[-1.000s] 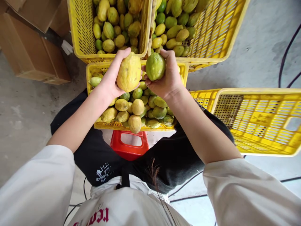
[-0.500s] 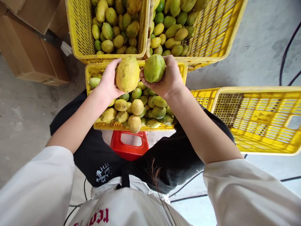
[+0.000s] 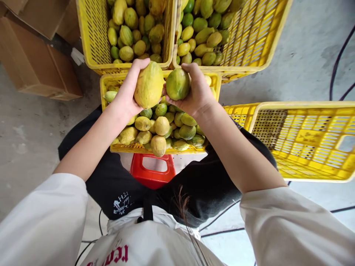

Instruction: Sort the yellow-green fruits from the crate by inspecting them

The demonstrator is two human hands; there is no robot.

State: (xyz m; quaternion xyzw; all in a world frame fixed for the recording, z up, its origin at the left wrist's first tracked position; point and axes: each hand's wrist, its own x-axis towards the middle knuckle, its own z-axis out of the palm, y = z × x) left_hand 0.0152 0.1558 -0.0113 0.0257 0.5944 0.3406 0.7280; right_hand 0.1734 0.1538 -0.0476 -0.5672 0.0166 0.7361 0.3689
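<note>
My left hand (image 3: pixel 129 87) is wrapped round the side of a large yellow papaya (image 3: pixel 149 85), thumb on top. Level with it, my right hand (image 3: pixel 200 90) grips a smaller, rounder green papaya (image 3: pixel 178 84), its fingers partly hidden beneath the fruit. The two fruits are held side by side with a narrow gap between them. Below them stands a yellow plastic crate (image 3: pixel 133 148) holding many yellow and green papayas (image 3: pixel 187 132). Two pale yellow ones (image 3: pixel 161 126) lie on top of the heap near its front edge.
Two larger yellow crates, one at the back left (image 3: pixel 95 37) and one at the back right (image 3: pixel 253 40), hold more papayas. Another yellow crate (image 3: pixel 310 138) lies to the right. A red stool (image 3: pixel 152 177) sits between my legs. Cardboard boxes (image 3: pixel 41 62) are at left; black cables (image 3: pixel 337 62) cross the floor.
The green papaya and my right hand have shifted slightly left and the fruit has turned. The yellow papaya has tilted a little in my left hand. Both remain held.
</note>
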